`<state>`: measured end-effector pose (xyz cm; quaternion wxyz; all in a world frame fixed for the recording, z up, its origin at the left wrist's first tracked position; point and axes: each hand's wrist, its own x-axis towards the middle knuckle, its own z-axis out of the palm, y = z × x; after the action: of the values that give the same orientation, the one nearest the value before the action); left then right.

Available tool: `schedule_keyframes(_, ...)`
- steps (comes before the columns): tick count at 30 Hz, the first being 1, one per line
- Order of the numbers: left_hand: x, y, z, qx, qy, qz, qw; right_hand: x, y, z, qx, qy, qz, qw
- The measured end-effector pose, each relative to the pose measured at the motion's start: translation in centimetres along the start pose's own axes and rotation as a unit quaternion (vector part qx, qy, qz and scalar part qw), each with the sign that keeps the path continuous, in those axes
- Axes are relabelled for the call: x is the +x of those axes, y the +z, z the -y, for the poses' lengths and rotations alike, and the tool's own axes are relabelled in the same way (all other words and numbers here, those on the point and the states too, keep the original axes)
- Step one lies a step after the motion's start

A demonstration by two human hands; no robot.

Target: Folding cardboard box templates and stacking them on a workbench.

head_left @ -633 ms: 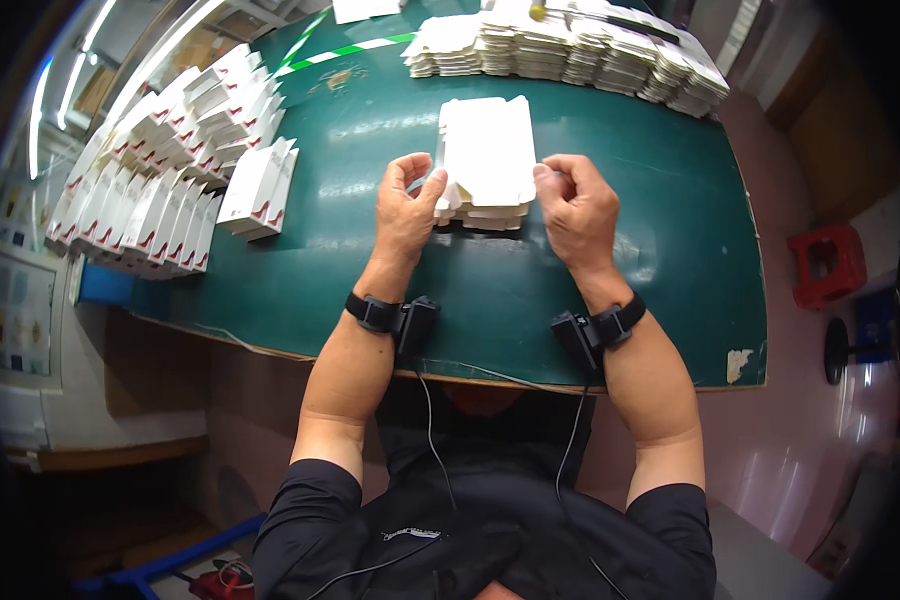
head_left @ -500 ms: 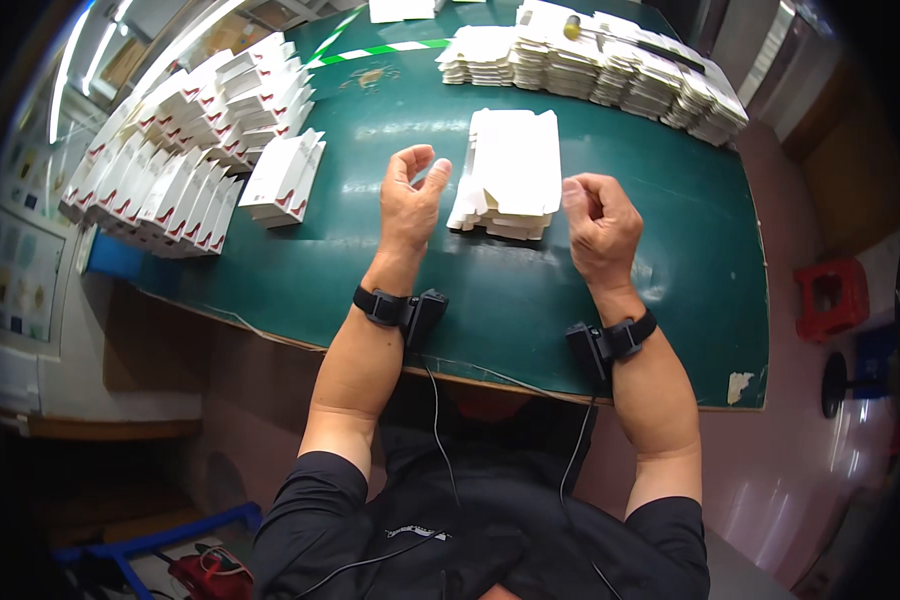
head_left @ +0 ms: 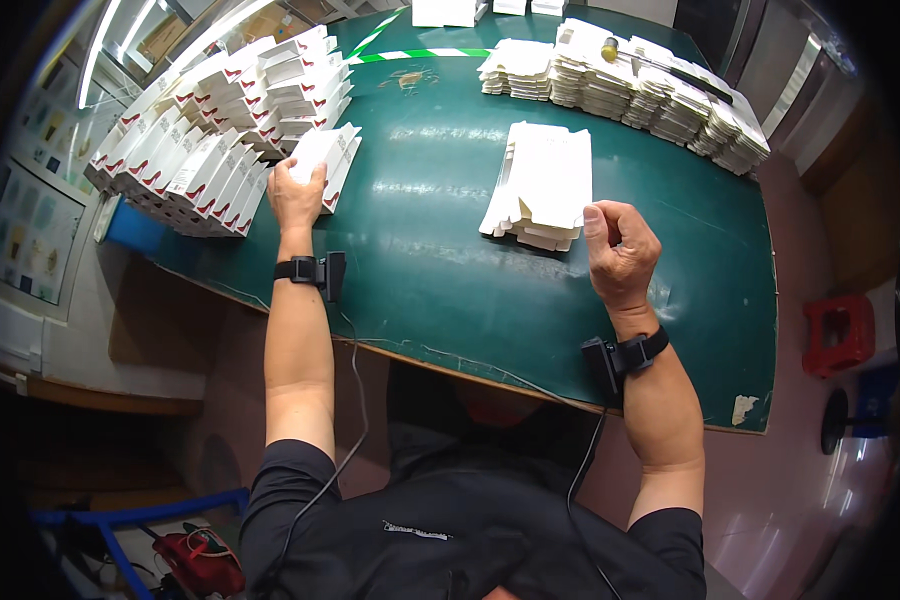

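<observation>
no words are readable from here: the white boxes (head_left: 205,168) on the desk (head_left: 420,290) carry small dark print and red marks, and the black shirt (head_left: 520,520) a pale line of lettering (head_left: 416,530), too blurred to make out.

The person wears a black short-sleeved shirt (head_left: 510,520) with a small, pale line of marking (head_left: 417,531) across the chest. Each wrist carries a black buckled strap (head_left: 297,270) with a boxy black device (head_left: 602,368), trailing a thin dark cable (head_left: 358,425). The fingers (head_left: 626,216) are bare.
</observation>
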<state>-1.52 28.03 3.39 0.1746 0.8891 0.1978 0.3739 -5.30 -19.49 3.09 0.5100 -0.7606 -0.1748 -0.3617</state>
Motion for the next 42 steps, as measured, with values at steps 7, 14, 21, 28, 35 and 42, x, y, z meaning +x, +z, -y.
schedule_keyframes(7,0.4,-0.7,1.8,0.086,-0.025,0.051,0.995,0.1,0.0,0.3,0.003,-0.015,0.015,1.0)
schedule_keyframes(14,0.8,-2.2,1.6,0.096,-0.043,0.066,0.992,0.0,0.2,1.1,0.008,-0.019,0.032,0.999)
schedule_keyframes(21,-3.2,-1.8,-8.4,-0.585,-0.143,0.102,0.792,-0.6,-0.1,1.7,0.026,-0.023,0.05,0.998)
schedule_keyframes(28,-9.6,-1.1,-20.8,-0.77,-0.138,0.292,0.55,-0.8,-0.2,2.1,0.047,-0.038,0.067,0.996)
schedule_keyframes(35,-13.6,-0.3,-24.7,-0.749,-0.096,0.403,0.518,0.2,-0.5,2.3,-0.001,-0.13,0.037,0.991)
schedule_keyframes(42,-15.7,0.1,-25.6,-0.688,-0.021,0.423,0.59,0.4,-0.6,2.7,-0.046,-0.208,0.001,0.977)
